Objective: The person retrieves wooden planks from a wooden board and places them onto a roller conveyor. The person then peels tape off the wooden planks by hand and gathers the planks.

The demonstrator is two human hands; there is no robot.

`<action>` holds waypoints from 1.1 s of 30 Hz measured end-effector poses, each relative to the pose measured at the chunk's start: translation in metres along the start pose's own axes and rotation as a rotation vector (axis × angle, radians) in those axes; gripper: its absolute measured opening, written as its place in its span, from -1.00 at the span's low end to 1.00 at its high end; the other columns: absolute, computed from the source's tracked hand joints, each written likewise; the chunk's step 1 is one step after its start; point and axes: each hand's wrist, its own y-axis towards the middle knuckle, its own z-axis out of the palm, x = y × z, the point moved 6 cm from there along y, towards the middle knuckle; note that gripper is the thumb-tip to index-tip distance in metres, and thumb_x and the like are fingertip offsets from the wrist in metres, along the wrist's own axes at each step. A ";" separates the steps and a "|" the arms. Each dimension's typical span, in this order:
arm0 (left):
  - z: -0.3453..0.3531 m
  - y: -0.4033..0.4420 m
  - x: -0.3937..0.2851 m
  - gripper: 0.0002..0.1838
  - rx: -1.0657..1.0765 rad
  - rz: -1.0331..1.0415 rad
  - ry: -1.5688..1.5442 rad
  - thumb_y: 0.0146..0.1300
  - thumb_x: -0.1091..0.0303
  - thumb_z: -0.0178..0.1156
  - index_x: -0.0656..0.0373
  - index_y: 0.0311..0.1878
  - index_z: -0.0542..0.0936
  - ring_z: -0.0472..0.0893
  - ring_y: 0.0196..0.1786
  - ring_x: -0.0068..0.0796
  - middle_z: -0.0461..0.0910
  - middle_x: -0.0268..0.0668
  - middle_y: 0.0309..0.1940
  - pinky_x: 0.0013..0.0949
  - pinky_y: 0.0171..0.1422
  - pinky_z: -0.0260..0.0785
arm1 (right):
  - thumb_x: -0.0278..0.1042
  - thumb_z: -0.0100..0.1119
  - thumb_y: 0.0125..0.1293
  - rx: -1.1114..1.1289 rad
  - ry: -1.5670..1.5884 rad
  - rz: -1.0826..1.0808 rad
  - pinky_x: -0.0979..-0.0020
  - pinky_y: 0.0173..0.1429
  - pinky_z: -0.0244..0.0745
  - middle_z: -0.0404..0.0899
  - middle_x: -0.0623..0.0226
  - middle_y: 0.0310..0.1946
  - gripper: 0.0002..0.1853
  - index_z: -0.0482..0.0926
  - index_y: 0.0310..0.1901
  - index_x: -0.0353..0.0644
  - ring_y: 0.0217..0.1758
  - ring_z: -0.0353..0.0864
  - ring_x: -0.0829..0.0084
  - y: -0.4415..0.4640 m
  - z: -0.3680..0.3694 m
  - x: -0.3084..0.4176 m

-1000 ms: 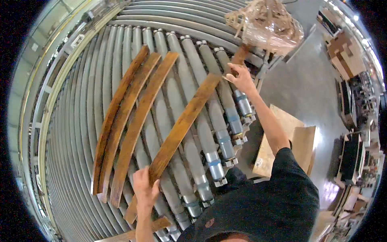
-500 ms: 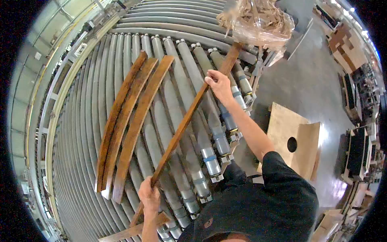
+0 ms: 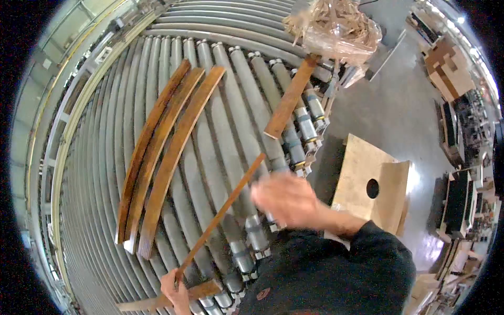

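Observation:
My left hand [image 3: 176,289] is closed around the lower end of a narrow brown wooden strip [image 3: 223,212], which slants up and away over the rollers. My right hand [image 3: 286,199] is smeared by motion, just right of the strip and apart from its far end; its fingers cannot be made out. A brown board [image 3: 291,100] lies on the rollers beyond it. Under and beside my left hand is another wooden piece [image 3: 202,290]. To the left, three long brown boards [image 3: 181,142] lie side by side, looking curved in this wide view.
A roller conveyor [image 3: 231,121] fills the left and middle. Crumpled brown paper in clear plastic [image 3: 341,34] sits at its far right corner. On the right, a wooden panel with a round hole [image 3: 359,165] stands by the grey floor [image 3: 388,110]. Stacked boards [image 3: 449,68] lie farther off.
The strip has come down toward me, its far end now mid-conveyor. My left hand moved down and left with it. My right hand has left the strip and moved toward my body, uncovering the far board.

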 end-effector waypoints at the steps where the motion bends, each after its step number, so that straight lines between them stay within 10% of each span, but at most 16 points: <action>1: -0.006 -0.010 0.008 -0.74 0.013 -0.047 -0.011 -0.02 0.63 0.30 0.28 -0.18 0.68 0.60 -0.33 -0.14 0.62 -0.14 -0.41 -0.22 -0.20 0.42 | -0.48 0.34 0.14 0.103 -0.099 0.125 0.06 0.38 0.45 0.62 0.10 0.13 -0.51 0.61 0.17 -0.23 0.26 0.56 0.04 -0.006 0.007 -0.027; 8: -0.015 -0.014 0.054 -0.64 0.170 -0.342 -0.165 -0.01 0.44 0.43 0.41 -0.11 0.69 0.66 -0.32 -0.39 0.68 -0.12 -0.41 -0.36 -0.16 0.49 | -0.44 0.53 -0.08 0.776 -0.506 0.302 0.03 0.65 0.01 0.06 0.06 0.55 0.08 0.16 0.54 0.00 0.66 -0.12 -0.04 -0.041 -0.019 -0.197; 10: -0.002 -0.014 0.080 -0.53 0.277 -0.411 -0.260 0.00 0.39 0.46 0.38 0.02 0.66 0.66 -0.11 -0.27 0.69 -0.04 -0.18 -0.25 0.03 0.47 | -0.42 0.50 -0.11 0.823 -0.474 0.092 0.04 0.51 0.21 0.34 0.08 0.32 -0.09 0.36 0.40 -0.01 0.47 0.22 0.03 -0.032 -0.009 -0.208; 13: -0.011 0.024 0.006 -0.31 0.047 0.129 0.322 0.01 0.32 0.49 0.32 0.25 0.54 0.53 0.20 -0.05 0.56 0.03 0.15 -0.08 0.31 0.34 | -0.32 0.48 -0.09 0.889 -0.313 -0.137 0.07 0.24 0.42 0.46 0.21 -0.07 -0.32 0.52 0.19 -0.02 0.10 0.48 0.17 -0.031 0.004 -0.196; 20: 0.058 0.086 -0.187 -0.08 0.503 0.288 -0.072 -0.04 0.33 0.50 0.37 0.42 0.31 0.39 0.41 0.15 0.41 0.11 0.35 -0.05 0.48 0.23 | -0.10 0.37 0.12 0.536 -0.031 -0.425 0.12 0.16 0.49 0.60 0.16 -0.13 -0.37 0.47 0.16 -0.30 -0.03 0.61 0.15 -0.032 0.104 -0.013; 23: 0.079 0.065 -0.152 -0.17 0.682 -0.075 -0.268 -0.05 0.49 0.36 0.38 0.39 0.34 0.51 0.28 0.12 0.49 0.12 0.22 -0.12 0.34 0.37 | -0.18 0.29 0.24 0.677 0.296 -0.268 0.15 0.21 0.46 0.62 0.19 -0.15 -0.68 0.51 -0.09 -0.18 0.01 0.60 0.16 -0.037 0.129 0.041; 26: 0.080 0.021 -0.093 -0.24 0.595 0.108 -0.044 -0.12 0.61 0.15 0.39 0.32 0.39 0.58 0.08 0.12 0.55 0.11 0.00 -0.10 0.15 0.44 | -0.30 0.28 0.23 0.221 0.243 -0.225 0.13 0.33 0.42 0.61 0.09 -0.04 -0.72 0.53 -0.05 -0.16 0.15 0.57 0.13 -0.012 0.045 0.008; 31: 0.067 -0.021 -0.076 -0.31 0.534 0.008 -0.066 -0.17 0.63 0.05 0.37 0.22 0.46 0.54 -0.13 0.14 0.49 0.05 -0.19 -0.05 -0.03 0.42 | -0.18 0.38 0.18 -0.228 -0.618 0.613 0.08 0.48 0.25 0.46 -0.12 0.25 -0.23 0.35 0.38 -0.35 0.32 0.41 -0.08 -0.045 -0.106 -0.219; 33: 0.063 -0.016 -0.092 -0.32 0.481 0.054 -0.092 -0.17 0.62 0.06 0.38 0.20 0.46 0.53 -0.17 0.14 0.48 0.05 -0.22 -0.03 -0.07 0.41 | -0.15 0.39 0.17 -0.222 -0.495 0.871 0.12 0.46 0.29 0.41 -0.08 0.31 -0.19 0.33 0.44 -0.24 0.34 0.42 -0.05 -0.091 -0.124 -0.319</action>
